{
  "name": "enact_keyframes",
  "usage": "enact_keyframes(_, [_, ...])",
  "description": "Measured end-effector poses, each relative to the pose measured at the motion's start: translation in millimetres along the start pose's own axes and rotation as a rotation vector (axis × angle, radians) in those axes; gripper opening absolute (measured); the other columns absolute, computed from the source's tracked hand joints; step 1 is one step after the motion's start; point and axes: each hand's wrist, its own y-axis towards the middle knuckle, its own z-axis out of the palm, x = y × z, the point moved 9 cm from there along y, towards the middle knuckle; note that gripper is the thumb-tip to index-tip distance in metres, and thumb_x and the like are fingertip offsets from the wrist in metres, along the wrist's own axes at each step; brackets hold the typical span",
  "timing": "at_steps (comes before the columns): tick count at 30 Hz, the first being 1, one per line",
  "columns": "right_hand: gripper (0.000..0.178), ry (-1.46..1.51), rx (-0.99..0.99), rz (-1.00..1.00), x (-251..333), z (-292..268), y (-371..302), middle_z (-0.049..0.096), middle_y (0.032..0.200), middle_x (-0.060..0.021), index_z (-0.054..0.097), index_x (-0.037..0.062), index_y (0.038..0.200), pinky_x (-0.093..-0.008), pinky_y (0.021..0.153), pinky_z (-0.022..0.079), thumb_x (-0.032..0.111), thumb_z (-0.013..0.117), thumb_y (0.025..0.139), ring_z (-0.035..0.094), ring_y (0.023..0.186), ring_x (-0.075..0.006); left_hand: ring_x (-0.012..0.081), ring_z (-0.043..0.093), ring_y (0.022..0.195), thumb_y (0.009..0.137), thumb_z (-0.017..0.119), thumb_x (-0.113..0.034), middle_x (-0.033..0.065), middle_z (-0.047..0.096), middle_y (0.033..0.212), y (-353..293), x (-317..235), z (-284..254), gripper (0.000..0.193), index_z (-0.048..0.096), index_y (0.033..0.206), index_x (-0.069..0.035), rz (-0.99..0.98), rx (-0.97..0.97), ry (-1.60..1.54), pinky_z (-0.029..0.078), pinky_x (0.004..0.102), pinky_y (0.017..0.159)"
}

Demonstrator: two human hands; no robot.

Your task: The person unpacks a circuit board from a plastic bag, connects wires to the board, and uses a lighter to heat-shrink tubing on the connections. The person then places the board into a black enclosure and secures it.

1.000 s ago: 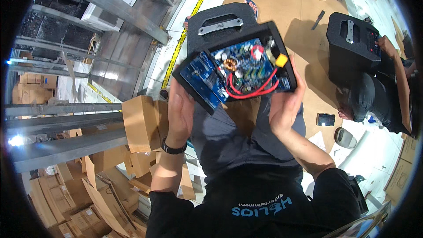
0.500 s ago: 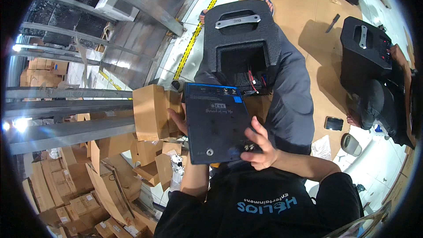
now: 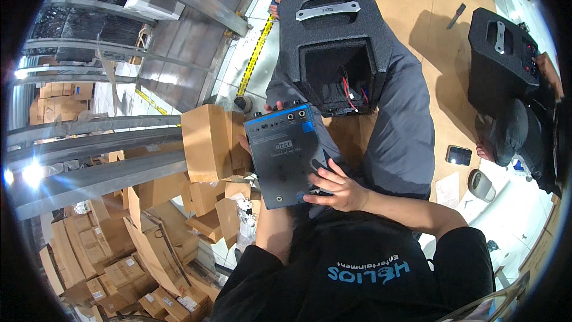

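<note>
Panel: a dark grey rectangular control panel (image 3: pixel 285 156) is held between both hands, flat face up toward the camera, over the person's lap.
Long axis: it runs away from the body, the blue strip with knobs and sockets at the far end, pointing toward the speaker cabinet.
Left hand: the left hand (image 3: pixel 245 143) is mostly hidden behind the panel's left edge; fingertips curl over the far corner, so it is gripping the panel from beneath.
Right hand: the right hand (image 3: pixel 335 186) clasps the near right corner, fingers spread over the face, thumb side at the edge.
Why held so: judging by the grip, a hand at each end keeps the plate level and steady.
Speaker cabinet: a black textured speaker cabinet (image 3: pixel 335 42) rests against the knees just beyond the hands, its square opening (image 3: pixel 335 74) facing up with red and black wires (image 3: pixel 350 90) hanging inside.
Left of the hands: brown cardboard boxes (image 3: pixel 205 142), stacked beside metal shelving.
Right of the hands: a second black cabinet (image 3: pixel 499 59) on the cardboard-covered floor, with another person (image 3: pixel 524 137) beside it.
</note>
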Motion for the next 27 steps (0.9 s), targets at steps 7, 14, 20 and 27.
enact_keyframes(7, [0.044,-0.05,0.052,0.003,0,0,2,0.053,0.158,-0.0091,0.066,0.0428,0.14,-0.0593,0.126,0.028,0.025,0.063,0.1,0.043,0.151,-0.0294,0.0366,0.025,0.159,0.101,0.047,-0.066,0.0115,0.035,0.169,0,-11,1,0.072,0.053,0.154,-0.017,0.112,-0.02,0.137,0.024,0.066,0.126])
enact_keyframes(14, [0.09,0.178,-0.145,0.145,-19,-14,2,0.035,0.164,-0.0314,0.056,0.0195,0.152,-0.0635,0.123,0.028,0.034,0.095,0.072,0.033,0.154,-0.0496,0.0428,0.021,0.159,0.097,0.053,-0.067,0.0192,0.033,0.169,2,-25,-2,0.083,0.041,0.16,-0.015,0.114,-0.039,0.278,0.017,0.0652,0.128])
enact_keyframes(20, [0.116,0.152,-0.132,0.283,-44,-8,10,0.018,0.171,-0.0316,0.041,0.0081,0.16,-0.062,0.125,0.026,0.025,0.099,0.061,0.022,0.157,-0.0511,0.0434,0.03,0.156,0.082,0.078,-0.057,0.0263,0.031,0.168,15,-49,15,0.096,0.039,0.159,-0.015,0.011,0.01,0.721,0.032,0.0607,0.125])
enact_keyframes(27, [0.143,0.258,-0.125,0.588,-82,10,-11,0.009,0.173,-0.03,0.02,0.0017,0.168,-0.0606,0.128,0.021,0.02,0.102,0.052,0.012,0.161,-0.0485,0.0404,0.037,0.153,0.079,0.084,-0.056,0.0245,0.036,0.165,19,-52,28,0.104,0.038,0.158,-0.006,-0.06,-0.01,1.032,0.034,0.0534,0.125])
